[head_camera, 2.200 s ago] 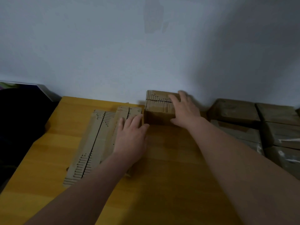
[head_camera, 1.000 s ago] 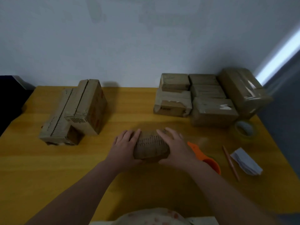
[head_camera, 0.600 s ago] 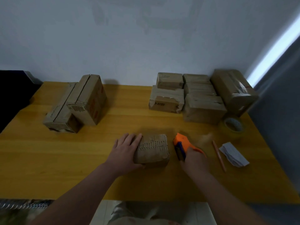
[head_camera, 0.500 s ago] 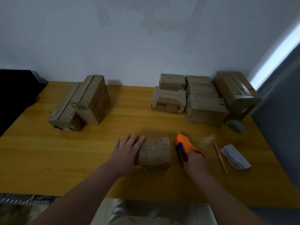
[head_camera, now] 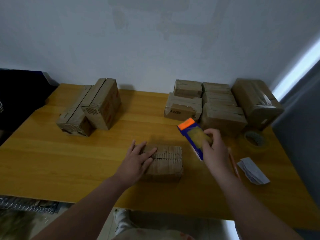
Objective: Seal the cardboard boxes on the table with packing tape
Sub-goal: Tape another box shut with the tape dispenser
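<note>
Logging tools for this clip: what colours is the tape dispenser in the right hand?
The tape dispenser is blue with an orange end; head view.

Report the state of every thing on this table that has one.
small box: flaps closed, no tape visible.
left hand: fingers straight, resting on the small box.
right hand: grips the tape dispenser.
tape dispenser: held tilted, orange end away from the person.
tape roll: lying flat, untouched.
left boxes: closed, seams bare.
large right box: wrapped in clear tape.
</note>
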